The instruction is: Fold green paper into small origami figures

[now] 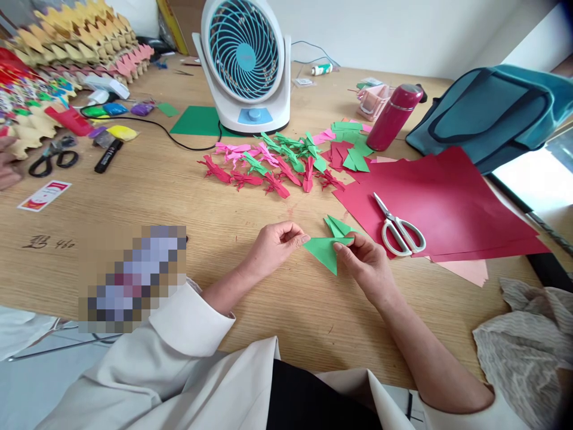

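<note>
A green folded paper triangle (326, 254) is held just above the wooden table, its point facing me. My left hand (283, 237) pinches its left corner between thumb and forefinger. At the other end, my right hand (364, 260) grips the right side with the thumb on top. Right behind the triangle lies another folded green paper piece (339, 226), partly covered by what I hold. Beyond my hands, several small origami figures in red (277, 184), green (290, 152) and pink (237, 154) lie in a cluster.
White-handled scissors (400, 233) rest on red paper sheets (447, 203) at right, near a red thermos (394, 116) and teal bag (492, 113). A fan (246, 60) stands behind. Black scissors (54, 158), a marker (108, 156) and another person's hand (8, 164) are at left.
</note>
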Demonstrator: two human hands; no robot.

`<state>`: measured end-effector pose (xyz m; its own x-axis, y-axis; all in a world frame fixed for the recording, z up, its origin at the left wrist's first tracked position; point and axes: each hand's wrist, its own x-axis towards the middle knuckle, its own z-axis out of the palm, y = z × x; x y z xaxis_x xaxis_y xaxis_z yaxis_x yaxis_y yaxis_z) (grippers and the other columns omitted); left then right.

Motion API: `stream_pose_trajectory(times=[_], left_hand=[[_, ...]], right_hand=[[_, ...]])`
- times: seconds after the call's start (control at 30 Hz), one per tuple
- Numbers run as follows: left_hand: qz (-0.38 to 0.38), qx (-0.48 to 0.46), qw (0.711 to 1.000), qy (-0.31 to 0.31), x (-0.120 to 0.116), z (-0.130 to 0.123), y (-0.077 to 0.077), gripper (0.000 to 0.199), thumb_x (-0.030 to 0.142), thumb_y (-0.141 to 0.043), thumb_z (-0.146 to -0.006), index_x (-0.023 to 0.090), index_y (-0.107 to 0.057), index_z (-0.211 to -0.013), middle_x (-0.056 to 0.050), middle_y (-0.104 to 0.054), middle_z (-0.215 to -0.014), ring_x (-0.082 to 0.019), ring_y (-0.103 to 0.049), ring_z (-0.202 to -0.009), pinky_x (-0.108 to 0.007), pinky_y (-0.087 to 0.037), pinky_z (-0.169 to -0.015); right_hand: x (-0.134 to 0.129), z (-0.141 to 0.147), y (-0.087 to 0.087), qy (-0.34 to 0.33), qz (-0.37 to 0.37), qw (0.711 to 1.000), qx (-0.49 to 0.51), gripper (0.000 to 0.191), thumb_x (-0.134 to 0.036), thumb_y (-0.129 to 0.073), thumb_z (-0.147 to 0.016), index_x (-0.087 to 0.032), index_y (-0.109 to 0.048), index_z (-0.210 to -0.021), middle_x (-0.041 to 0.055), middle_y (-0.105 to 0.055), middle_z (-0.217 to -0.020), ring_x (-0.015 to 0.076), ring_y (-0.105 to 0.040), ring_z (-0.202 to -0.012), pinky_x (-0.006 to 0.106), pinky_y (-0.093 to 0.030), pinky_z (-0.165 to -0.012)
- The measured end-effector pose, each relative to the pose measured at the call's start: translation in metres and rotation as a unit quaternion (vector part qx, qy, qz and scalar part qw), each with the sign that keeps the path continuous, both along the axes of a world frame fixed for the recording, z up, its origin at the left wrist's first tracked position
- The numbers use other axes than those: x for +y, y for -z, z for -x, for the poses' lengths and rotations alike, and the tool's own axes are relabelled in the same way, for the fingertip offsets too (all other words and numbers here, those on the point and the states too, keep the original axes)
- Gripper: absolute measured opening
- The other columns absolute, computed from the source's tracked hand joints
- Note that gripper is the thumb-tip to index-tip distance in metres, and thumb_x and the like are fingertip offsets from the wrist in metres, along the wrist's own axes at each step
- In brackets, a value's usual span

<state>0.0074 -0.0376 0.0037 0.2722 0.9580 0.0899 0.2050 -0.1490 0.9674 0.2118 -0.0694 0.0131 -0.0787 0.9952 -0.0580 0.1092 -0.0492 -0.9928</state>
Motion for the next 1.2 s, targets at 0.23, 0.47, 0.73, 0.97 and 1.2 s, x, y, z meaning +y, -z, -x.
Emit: stream_pose_trajectory(times=[0.23, 0.47, 0.73, 0.97, 1.2], left_hand=[[0.020, 0.008, 1.000, -0.001, 0.003, 0.004, -0.001, 0.029, 0.041, -0.067, -0.081, 0.015, -0.060, -0.071, 0.003, -0.054, -0.064, -0.009, -0.044, -0.059, -0.021, -0.036, -0.056], [-0.030, 0.017, 0.999, -0.021, 0.006, 0.007, 0.003, 0.024, 0.038, -0.064, -0.084, 0.015, -0.064, -0.077, 0.001, -0.059, -0.069, -0.011, -0.052, -0.066, -0.022, -0.041, -0.063], [-0.080, 0.037, 0.994, -0.062, 0.006, 0.009, -0.007, 0.028, 0.036, -0.055, -0.093, 0.015, -0.069, -0.083, -0.001, -0.062, -0.076, -0.012, -0.053, -0.068, -0.023, -0.039, -0.063], [-0.106, 0.064, 0.991, -0.054, 0.001, 0.006, -0.011, 0.018, 0.032, -0.063, -0.088, 0.016, -0.068, -0.079, 0.000, -0.061, -0.073, -0.012, -0.050, -0.066, -0.025, -0.038, -0.063], [-0.186, 0.146, 0.969, -0.064, -0.005, 0.001, -0.010, 0.016, 0.025, -0.073, -0.080, 0.018, -0.060, -0.072, 0.002, -0.062, -0.072, -0.012, -0.051, -0.069, -0.025, -0.040, -0.069]], right_hand=[[0.000, -0.001, -0.001, -0.022, 0.007, 1.000, -0.009, 0.037, -0.055, -0.071, -0.079, -0.022, -0.054, -0.074, -0.0045, -0.042, -0.059, 0.0109, -0.035, -0.053, 0.026, -0.029, -0.048], [0.001, 0.000, 0.004, -0.033, 0.022, 0.999, -0.006, 0.034, -0.052, -0.071, -0.079, -0.021, -0.058, -0.079, -0.0049, -0.044, -0.059, 0.0101, -0.036, -0.050, 0.026, -0.027, -0.046], [0.003, -0.001, 0.005, -0.018, 0.032, 0.999, -0.011, 0.027, -0.044, -0.071, -0.080, -0.021, -0.058, -0.079, -0.0070, -0.038, -0.055, 0.0080, -0.027, -0.045, 0.026, -0.019, -0.042], [0.005, -0.003, 0.011, -0.014, 0.033, 0.999, 0.002, 0.028, -0.045, -0.071, -0.080, -0.021, -0.057, -0.084, -0.0065, -0.041, -0.058, 0.0087, -0.031, -0.047, 0.025, -0.022, -0.044], [0.003, -0.003, 0.017, -0.016, -0.028, 0.997, -0.076, 0.021, -0.036, -0.065, -0.085, -0.021, -0.060, -0.098, -0.0015, -0.056, -0.073, 0.0119, -0.043, -0.058, 0.027, -0.035, -0.053]])
